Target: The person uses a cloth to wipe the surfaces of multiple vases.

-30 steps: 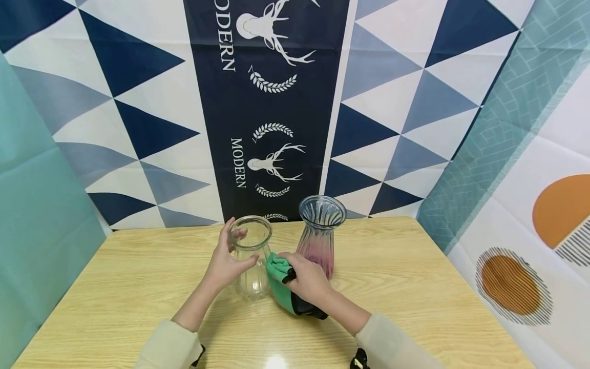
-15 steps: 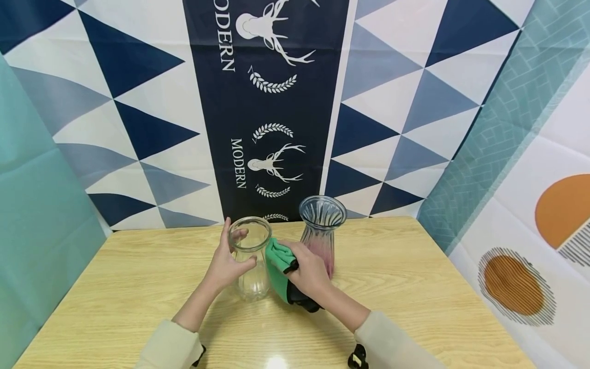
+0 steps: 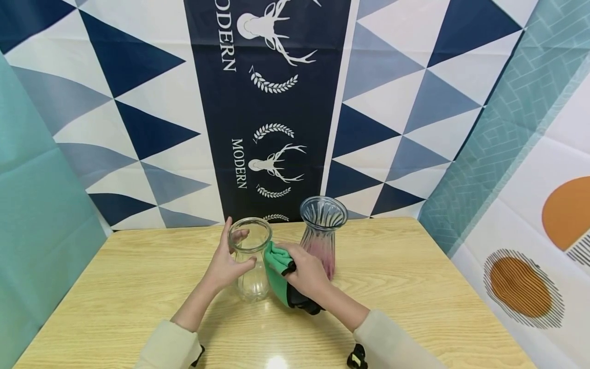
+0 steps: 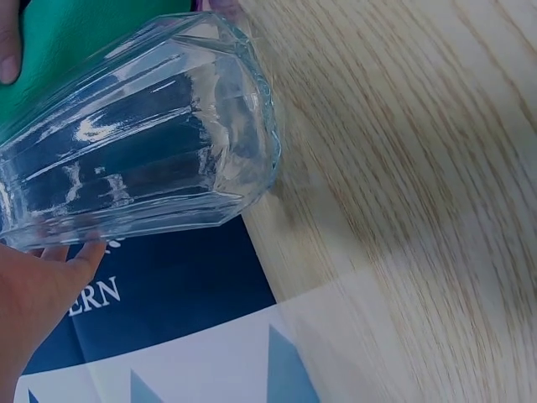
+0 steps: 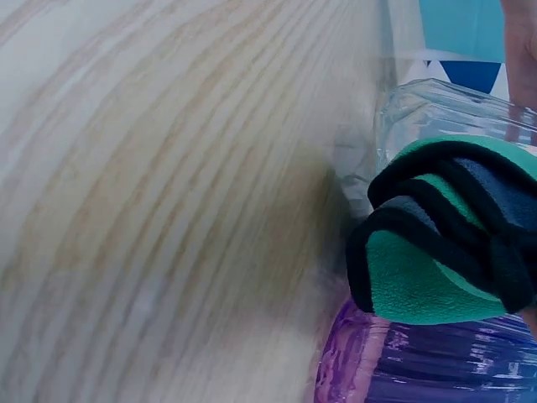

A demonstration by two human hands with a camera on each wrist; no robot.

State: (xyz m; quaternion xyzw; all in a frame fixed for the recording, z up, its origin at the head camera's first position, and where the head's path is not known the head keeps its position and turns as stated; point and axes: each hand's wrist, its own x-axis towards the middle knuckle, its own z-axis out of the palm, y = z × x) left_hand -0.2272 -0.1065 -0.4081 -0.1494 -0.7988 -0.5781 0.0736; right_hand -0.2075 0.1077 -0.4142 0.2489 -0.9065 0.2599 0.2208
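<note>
A clear ribbed glass vase [image 3: 252,279] stands upright on the wooden table [image 3: 152,277]. My left hand [image 3: 227,264] grips it just below the rim, thumb on the near side and fingers round the far left. In my right hand [image 3: 306,271] is a folded green cloth [image 3: 276,277] with black edging, held against the clear vase's right side. The left wrist view shows the vase's base [image 4: 239,126] close over the wood, with the cloth [image 4: 75,50] behind the glass. In the right wrist view the bunched cloth [image 5: 436,269] overlaps the clear vase.
A second vase [image 3: 322,236], blue at the flared top and pink-purple below, stands behind my right hand. Its purple base [image 5: 361,361] shows in the right wrist view. A patterned backdrop [image 3: 276,128] rises along the table's back edge, with teal cloth on the left.
My right hand and the cloth have moved slightly up along the clear vase's side, then a little back down. The left hand keeps its grip and the vase stays in place.
</note>
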